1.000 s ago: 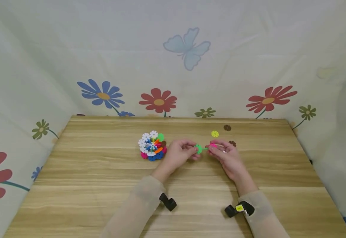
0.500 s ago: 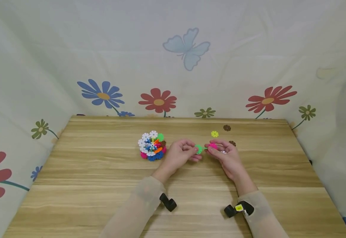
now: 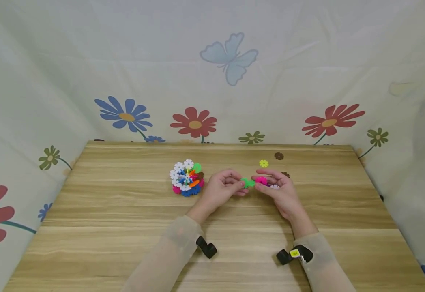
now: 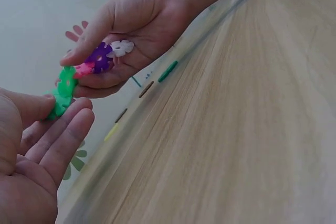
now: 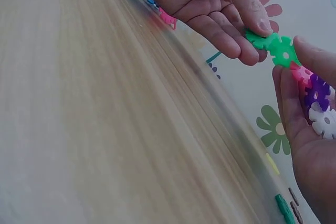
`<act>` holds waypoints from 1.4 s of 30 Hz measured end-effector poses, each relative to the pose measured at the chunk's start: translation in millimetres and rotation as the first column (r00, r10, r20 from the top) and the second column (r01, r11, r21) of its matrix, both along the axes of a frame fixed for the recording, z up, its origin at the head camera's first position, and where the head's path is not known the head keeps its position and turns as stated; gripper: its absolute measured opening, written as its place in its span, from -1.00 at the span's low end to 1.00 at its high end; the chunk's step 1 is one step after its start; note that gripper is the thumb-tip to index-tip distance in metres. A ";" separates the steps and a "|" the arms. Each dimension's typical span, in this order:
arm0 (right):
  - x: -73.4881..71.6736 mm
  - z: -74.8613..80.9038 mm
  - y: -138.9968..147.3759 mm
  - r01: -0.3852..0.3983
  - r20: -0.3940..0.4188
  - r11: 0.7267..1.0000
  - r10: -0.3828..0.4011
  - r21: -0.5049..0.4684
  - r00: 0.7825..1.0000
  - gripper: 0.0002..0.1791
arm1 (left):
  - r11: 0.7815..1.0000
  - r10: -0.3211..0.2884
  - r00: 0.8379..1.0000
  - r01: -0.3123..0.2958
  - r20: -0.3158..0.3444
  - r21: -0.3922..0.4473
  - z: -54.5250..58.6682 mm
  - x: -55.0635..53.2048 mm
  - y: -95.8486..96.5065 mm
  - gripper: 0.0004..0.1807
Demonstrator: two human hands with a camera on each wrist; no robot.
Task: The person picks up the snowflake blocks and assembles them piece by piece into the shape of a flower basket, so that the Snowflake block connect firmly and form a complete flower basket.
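My left hand pinches a green flower-shaped disc between thumb and fingers. This disc meets a second green disc, edge to edge. From there a chain runs on through a pink disc, a purple disc and a white disc. My right hand holds this chain, its thumb and a fingertip at the second green disc; the purple and white discs lie along its palm. Left of the hands sits a many-coloured ball of interlocked flower discs.
Beyond the right hand lie a yellow disc, a brown disc and another brown disc. A dark green disc shows in the right wrist view. The wooden table ends at a flower-printed cloth.
The two green discs, held apart from each other earlier, now meet between the hands. The second green disc shows its face more, and the right fingers have spread slightly around the pink disc.
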State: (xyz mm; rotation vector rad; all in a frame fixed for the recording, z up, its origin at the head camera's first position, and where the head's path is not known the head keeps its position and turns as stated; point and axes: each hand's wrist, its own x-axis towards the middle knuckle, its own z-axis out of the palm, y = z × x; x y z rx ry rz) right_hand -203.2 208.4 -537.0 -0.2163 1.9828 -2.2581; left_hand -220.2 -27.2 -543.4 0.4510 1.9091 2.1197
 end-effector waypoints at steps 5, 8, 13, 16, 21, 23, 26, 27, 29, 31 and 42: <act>0.3 1.7 -1.8 0.008 0.008 1.000 -0.008 0.019 1.000 -0.38 | 1.000 0.014 1.000 -0.014 0.003 -0.006 1.1 0.8 1.9 -0.93; 0.4 0.6 -3.7 0.011 0.016 1.000 -0.011 0.010 1.000 -0.40 | 0.999 0.036 0.999 -0.036 0.010 0.005 2.9 3.3 4.5 -0.97; 1.1 -0.9 -4.4 0.016 0.017 1.000 -0.016 -0.016 1.000 -0.46 | 0.998 0.060 0.998 -0.061 0.017 0.012 4.9 7.3 9.1 -0.94; 0.8 -1.8 -2.2 0.010 0.008 1.000 -0.010 -0.030 1.000 -0.49 | 0.999 0.052 0.998 -0.052 0.029 0.006 4.6 7.0 10.0 -0.93; -0.9 -2.8 2.3 -0.009 -0.029 0.998 0.007 -0.056 1.000 -0.55 | 0.999 0.030 0.999 -0.031 0.044 0.022 0.8 3.3 8.1 -0.87; -1.3 -2.6 3.2 -0.009 -0.035 0.998 0.007 -0.057 0.999 -0.55 | 0.999 0.037 0.998 -0.039 0.049 0.033 0.3 2.7 7.8 -0.87; -1.2 -1.4 3.4 -0.003 -0.021 0.999 0.003 -0.034 1.000 -0.54 | 0.998 0.051 0.997 -0.054 0.059 0.036 0.8 3.0 9.0 -0.88; -1.0 -1.0 3.3 -0.003 -0.012 1.000 0.003 -0.016 1.000 -0.52 | 0.998 0.052 0.997 -0.054 0.061 0.037 0.9 3.0 10.0 -0.88; -0.3 0.7 3.9 -0.010 -0.003 1.000 0.011 0.021 1.000 -0.50 | 0.998 0.042 0.997 -0.045 0.072 0.037 0.4 3.0 12.7 -0.88; -0.2 1.7 5.6 -0.015 -0.001 0.998 0.015 0.063 1.000 -0.50 | 0.999 0.027 0.996 -0.030 0.081 0.036 -0.1 2.9 15.4 -0.88; -4.6 3.6 39.2 0.124 0.028 0.992 -0.125 0.010 0.992 -0.85 | 0.983 0.082 0.996 -0.084 -0.020 -0.163 -2.5 -9.4 30.8 -0.91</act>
